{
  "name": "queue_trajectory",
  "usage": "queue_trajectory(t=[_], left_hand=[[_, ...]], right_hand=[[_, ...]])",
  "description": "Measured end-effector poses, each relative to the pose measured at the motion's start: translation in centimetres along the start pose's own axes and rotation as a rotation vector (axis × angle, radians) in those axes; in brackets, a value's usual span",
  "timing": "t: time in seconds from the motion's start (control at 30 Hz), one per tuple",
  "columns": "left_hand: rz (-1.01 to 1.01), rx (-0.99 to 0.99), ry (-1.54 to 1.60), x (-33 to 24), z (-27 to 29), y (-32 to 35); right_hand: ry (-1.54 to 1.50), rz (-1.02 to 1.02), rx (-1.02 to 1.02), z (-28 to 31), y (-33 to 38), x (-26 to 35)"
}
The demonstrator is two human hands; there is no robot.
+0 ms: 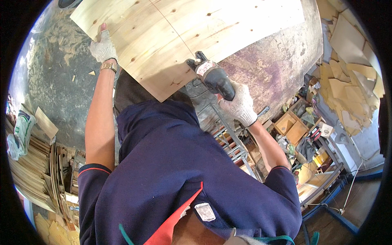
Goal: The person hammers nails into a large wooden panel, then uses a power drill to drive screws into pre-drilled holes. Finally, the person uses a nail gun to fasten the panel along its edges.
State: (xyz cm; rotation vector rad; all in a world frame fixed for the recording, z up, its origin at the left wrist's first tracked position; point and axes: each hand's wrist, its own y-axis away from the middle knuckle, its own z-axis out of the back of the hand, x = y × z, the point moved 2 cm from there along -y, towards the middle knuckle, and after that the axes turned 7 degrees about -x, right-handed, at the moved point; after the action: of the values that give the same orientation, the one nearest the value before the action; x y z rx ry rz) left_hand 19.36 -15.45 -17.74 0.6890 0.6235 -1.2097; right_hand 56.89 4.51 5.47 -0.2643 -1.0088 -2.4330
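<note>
A large pale sheet of knotty plywood lies flat over a stained, purplish-grey worktop, its near corner jutting out past the worktop's edge toward the person. A thin pencil line runs across the sheet down toward that corner.

The left hand, in a white knitted glove with a metal wristwatch below it, lies on the sheet's left edge, fingers spread flat and pressing down rather than pinching. The right hand, also gloved, is wrapped tight around the black body of a handheld power saw, whose front end sits on the sheet close to the pencil line, just right of the near corner.

The sheet looks stiff but thin and wide, so it would likely flex and chatter where it overhangs. It is probably light for its size and awkward to shift with one hand. Its smooth face could slide on the worktop, so a flat, weighted palm near the edge seems the sound place to steady it. The saw looks compact and fairly heavy, best held full-fisted round its body.

Right of the worktop lie offcuts of thin board and small wooden boxes.
</note>
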Motion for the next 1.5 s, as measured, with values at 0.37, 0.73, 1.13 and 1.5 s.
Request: queue_trajectory(t=[0.37,0.73,1.13,1.5], left_hand=[[0.005,0.001,0.029,0.6,-0.1,0.0],[0.218,0.044,0.076,1.8,4.8,6.0],[0.211,0.019,0.187,1.6,4.5,6.3],[0.203,0.005,0.135,2.4,4.2,6.0]], right_hand=[[-0.038,-0.004,-0.009,0.2,-0.2,0.4],[-0.003,0.003,0.034,0.0,1.6,-1.6],[0.028,0.046,0.032,-0.1,1.2,-1.1],[0.057,0.037,0.073,0.5,0.6,-0.4]])
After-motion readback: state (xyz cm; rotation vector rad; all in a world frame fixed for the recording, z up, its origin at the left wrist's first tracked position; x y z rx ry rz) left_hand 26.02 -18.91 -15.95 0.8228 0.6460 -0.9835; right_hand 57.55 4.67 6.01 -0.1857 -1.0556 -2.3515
